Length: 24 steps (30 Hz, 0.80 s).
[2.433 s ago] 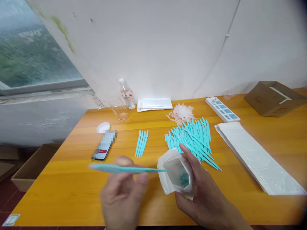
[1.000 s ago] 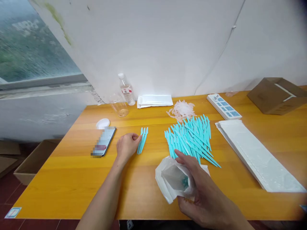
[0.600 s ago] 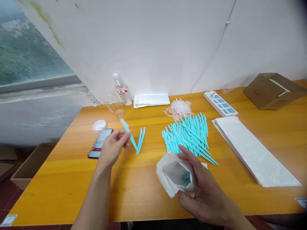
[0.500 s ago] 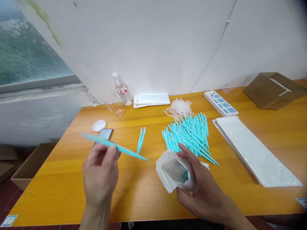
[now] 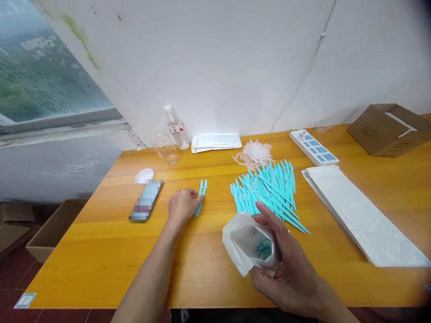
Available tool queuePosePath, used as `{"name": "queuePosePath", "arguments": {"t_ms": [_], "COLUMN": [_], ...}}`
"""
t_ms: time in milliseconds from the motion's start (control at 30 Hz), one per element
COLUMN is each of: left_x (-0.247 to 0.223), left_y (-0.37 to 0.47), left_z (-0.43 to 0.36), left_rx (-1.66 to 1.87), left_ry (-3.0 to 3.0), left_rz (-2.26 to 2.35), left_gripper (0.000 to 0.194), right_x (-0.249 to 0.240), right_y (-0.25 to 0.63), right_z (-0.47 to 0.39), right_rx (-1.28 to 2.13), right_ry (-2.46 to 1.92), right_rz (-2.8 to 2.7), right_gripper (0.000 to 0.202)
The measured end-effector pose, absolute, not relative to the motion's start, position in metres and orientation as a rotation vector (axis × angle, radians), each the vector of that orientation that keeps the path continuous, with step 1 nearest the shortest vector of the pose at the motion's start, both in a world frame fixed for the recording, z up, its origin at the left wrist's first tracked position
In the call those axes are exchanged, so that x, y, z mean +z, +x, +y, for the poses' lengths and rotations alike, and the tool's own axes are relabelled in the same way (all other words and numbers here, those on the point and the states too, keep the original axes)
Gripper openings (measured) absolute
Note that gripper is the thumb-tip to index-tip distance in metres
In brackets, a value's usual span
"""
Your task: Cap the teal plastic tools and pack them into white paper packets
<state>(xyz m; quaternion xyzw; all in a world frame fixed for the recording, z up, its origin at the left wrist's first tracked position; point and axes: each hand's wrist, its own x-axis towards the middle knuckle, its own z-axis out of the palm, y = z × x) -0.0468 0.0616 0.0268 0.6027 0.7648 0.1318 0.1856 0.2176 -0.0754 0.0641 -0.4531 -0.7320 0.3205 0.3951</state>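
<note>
My right hand [image 5: 292, 269] grips a white plastic bag [image 5: 235, 237], its mouth tilted toward me. Turquoise ends of slim pieces show inside the bag. On the table, my left hand [image 5: 182, 205] reaches to a pair of turquoise eyebrow razors [image 5: 204, 190] lying side by side. Thumb and fingers close around the razors' middle; the fingertips are partly hidden. Beyond the bag spreads a pile of the same turquoise razors [image 5: 269, 188], and behind it a heap of small pale translucent pieces [image 5: 256, 153].
At the left lie a phone [image 5: 147, 202] and a white lid [image 5: 144, 175]. A clear jar [image 5: 168, 152], a water bottle [image 5: 178, 130] and folded white bags [image 5: 217, 141] line the wall. Rightward are a power strip [image 5: 314, 148], a long white package [image 5: 363, 215] and a cardboard box [image 5: 380, 130].
The razor that my left hand held up is gone from it. That hand has moved right and down to the pair on the table. More turquoise ends show in the bag; the phone is uncovered.
</note>
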Motion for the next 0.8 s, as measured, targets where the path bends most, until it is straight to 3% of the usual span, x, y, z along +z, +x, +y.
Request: {"name": "queuePosePath", "arguments": {"t_ms": [233,300,367,467,567,667,800], "left_x": [0.026,0.04,0.056,0.077,0.088,0.086,0.06], "left_y": [-0.06,-0.066,-0.064,-0.039,-0.012,-0.01,-0.033], "left_z": [0.074,0.053,0.023,-0.029,-0.063,-0.058,-0.002], "left_rx": [0.319,0.607,1.127,1.703,1.47,1.182,1.001], "left_ry": [1.582,1.512,1.381,1.311,1.759,1.98,1.84], "left_rz": [1.994,1.919,1.805,1.715,1.549,1.355,1.825], "left_gripper": [0.026,0.029,0.029,0.017,0.009,0.029,0.036], "right_x": [0.061,0.06,0.059,0.058,0.057,0.058,0.058], "right_y": [0.215,0.215,0.213,0.209,0.206,0.206,0.208], "right_z": [-0.069,-0.067,-0.064,-0.061,-0.061,-0.065,-0.07], "right_rx": [0.789,0.785,0.782,0.795,0.829,0.857,0.901], "right_ry": [-1.216,-1.216,-1.219,-1.235,-1.211,-1.176,-1.132], "right_rz": [-1.91,-1.926,-1.939,-1.943,-1.918,-1.842,-1.768], "right_gripper": [0.102,0.102,0.101,0.101,0.1,0.098,0.095]}}
